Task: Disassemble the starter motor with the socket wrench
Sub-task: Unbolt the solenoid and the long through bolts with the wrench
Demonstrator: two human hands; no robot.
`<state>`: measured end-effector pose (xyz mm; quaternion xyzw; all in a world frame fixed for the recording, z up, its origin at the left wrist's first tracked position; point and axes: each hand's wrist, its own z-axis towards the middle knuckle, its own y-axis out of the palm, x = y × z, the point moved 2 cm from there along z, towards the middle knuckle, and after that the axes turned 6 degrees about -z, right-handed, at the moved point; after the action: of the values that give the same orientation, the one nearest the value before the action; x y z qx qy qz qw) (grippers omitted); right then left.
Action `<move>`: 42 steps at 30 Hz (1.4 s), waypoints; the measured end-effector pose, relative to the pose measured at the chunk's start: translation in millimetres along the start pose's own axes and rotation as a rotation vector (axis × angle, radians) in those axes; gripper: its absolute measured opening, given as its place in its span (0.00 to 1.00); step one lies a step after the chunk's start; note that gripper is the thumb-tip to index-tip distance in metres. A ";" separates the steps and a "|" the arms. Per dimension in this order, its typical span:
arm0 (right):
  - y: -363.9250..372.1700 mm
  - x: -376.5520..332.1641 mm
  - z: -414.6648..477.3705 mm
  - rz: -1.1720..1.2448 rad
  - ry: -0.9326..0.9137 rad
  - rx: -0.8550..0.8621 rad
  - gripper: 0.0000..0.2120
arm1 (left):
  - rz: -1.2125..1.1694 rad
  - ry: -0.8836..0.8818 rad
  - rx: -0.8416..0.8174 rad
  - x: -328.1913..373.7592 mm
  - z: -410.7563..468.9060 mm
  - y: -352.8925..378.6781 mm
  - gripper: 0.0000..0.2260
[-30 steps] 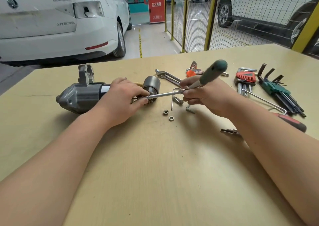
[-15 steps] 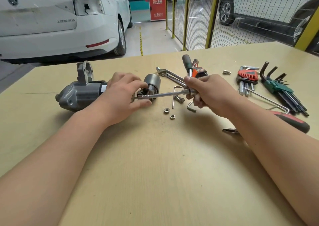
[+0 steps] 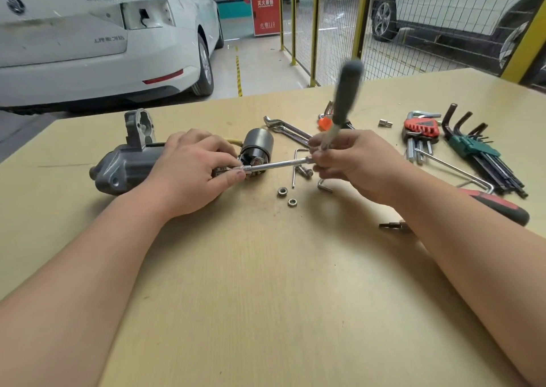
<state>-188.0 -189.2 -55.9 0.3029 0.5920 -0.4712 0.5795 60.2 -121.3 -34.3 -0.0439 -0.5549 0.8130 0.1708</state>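
A grey starter motor (image 3: 124, 165) lies on its side on the wooden table (image 3: 266, 283), its cylindrical solenoid (image 3: 257, 144) towards the middle. My left hand (image 3: 189, 171) rests on the motor body, thumb and fingers pinching the socket end of the wrench against the motor's end. The socket wrench's chrome extension (image 3: 274, 164) runs right to my right hand (image 3: 351, 162), which grips the wrench head. The grey-green handle (image 3: 345, 91) stands nearly upright above that hand, blurred by motion. Two loose nuts (image 3: 287, 196) lie just in front of the extension.
Chrome spanners (image 3: 288, 129), a red hex-key set (image 3: 419, 129), a green hex-key set (image 3: 475, 150), a bent steel rod (image 3: 455, 168), a red-handled tool (image 3: 502, 206) and a small bit (image 3: 390, 225) lie to the right. Loose bolts and hex keys sit under the extension. A white car and wire fence stand beyond the table.
The wrench handle swung from pointing up-right to nearly upright, then stays upright and blurred, turning about the extension. My left hand stays on the motor and socket.
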 end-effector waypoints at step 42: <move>0.5 -3.8 8.8 0.060 0.109 0.007 0.15 | -0.050 0.104 0.280 13.8 -2.6 8.0 0.08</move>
<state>-183.5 -196.3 -51.3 0.3478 0.6116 -0.4385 0.5592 46.1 -117.1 -41.0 -0.0478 -0.4273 0.8747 0.2238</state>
